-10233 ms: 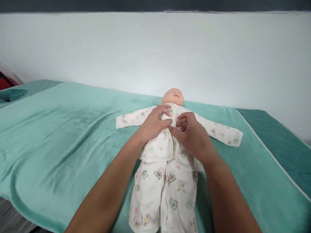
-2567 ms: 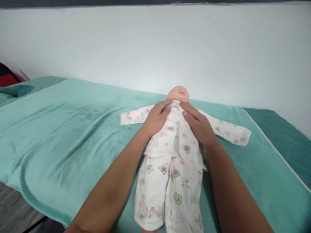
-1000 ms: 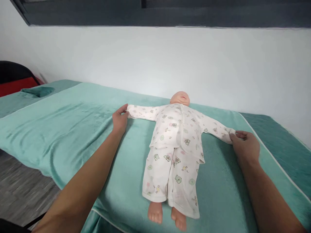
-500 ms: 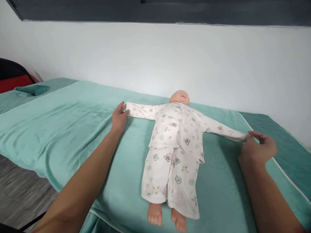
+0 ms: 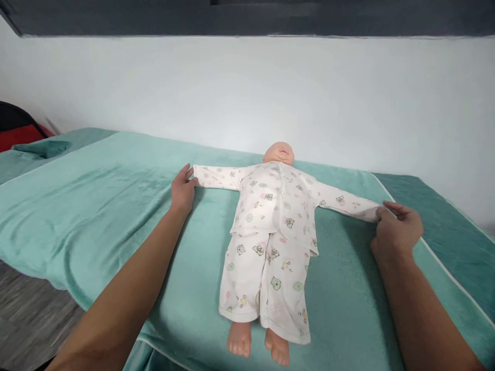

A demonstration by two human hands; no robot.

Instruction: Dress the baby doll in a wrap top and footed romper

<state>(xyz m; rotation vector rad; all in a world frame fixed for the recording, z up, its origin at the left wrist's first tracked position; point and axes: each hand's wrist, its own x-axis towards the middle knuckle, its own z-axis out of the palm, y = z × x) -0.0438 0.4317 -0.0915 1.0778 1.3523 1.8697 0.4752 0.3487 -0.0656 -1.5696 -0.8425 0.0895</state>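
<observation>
A baby doll (image 5: 279,152) lies on its back, its head toward the wall and its bare feet toward me. It wears a white pajama top (image 5: 259,201) printed with small animals and matching pajama pants (image 5: 242,273). Both sleeves are stretched out sideways. My left hand (image 5: 183,189) pinches the cuff of the sleeve on the left. On the other side, my right hand (image 5: 398,226) grips the end of the right sleeve (image 5: 344,200), raised a little off the blanket. The doll's hands are not visible.
A light green blanket (image 5: 116,206) covers the surface under the doll, over a darker green cloth (image 5: 429,216) at the right. Behind stands a white wall (image 5: 193,87) with a dark panel (image 5: 247,20) above. A red and black object (image 5: 19,129) is at the far left.
The whole view has shifted slightly, so the doll and hands appear a little farther left. My right hand has drawn slightly closer to the doll; both hands keep hold of the sleeve ends.
</observation>
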